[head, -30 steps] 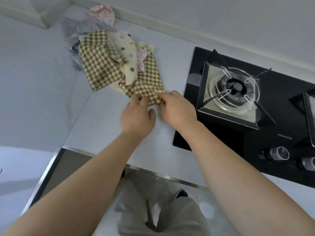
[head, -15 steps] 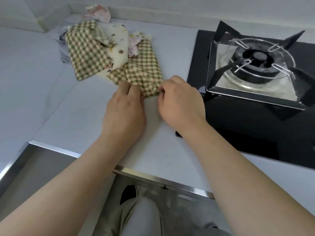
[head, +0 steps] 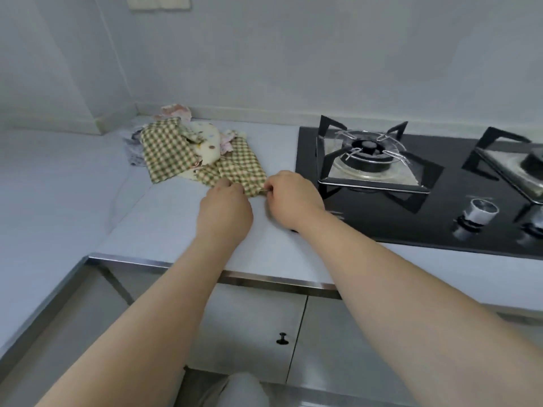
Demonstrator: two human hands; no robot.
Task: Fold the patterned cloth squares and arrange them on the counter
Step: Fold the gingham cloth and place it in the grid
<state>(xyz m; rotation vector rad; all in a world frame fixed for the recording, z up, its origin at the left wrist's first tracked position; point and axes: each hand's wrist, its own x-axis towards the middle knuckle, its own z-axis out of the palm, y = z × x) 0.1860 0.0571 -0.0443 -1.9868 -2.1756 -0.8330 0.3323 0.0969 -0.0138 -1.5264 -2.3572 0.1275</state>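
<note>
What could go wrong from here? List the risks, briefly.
1. Both the left hand and the right hand pinch the near edge of the checked cloth, which lies partly under the dotted cloth; pulling may drag that heap along.
2. The checked cloth lies close beside the stove; spread rightward, it might land on the burner. No flame shows.

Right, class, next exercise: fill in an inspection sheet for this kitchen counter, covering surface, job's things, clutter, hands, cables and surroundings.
Surface: pale counter, steel front edge.
Job's things: checked cloth at the heap's near side; cloth heap unfolded in the corner behind it.
Clutter: nothing seen.
Hands: left hand and right hand both grip the checked cloth's near edge.
Cables: nothing seen.
Surroundings: black gas hob on the right; cabinet doors below; wall socket above.
</note>
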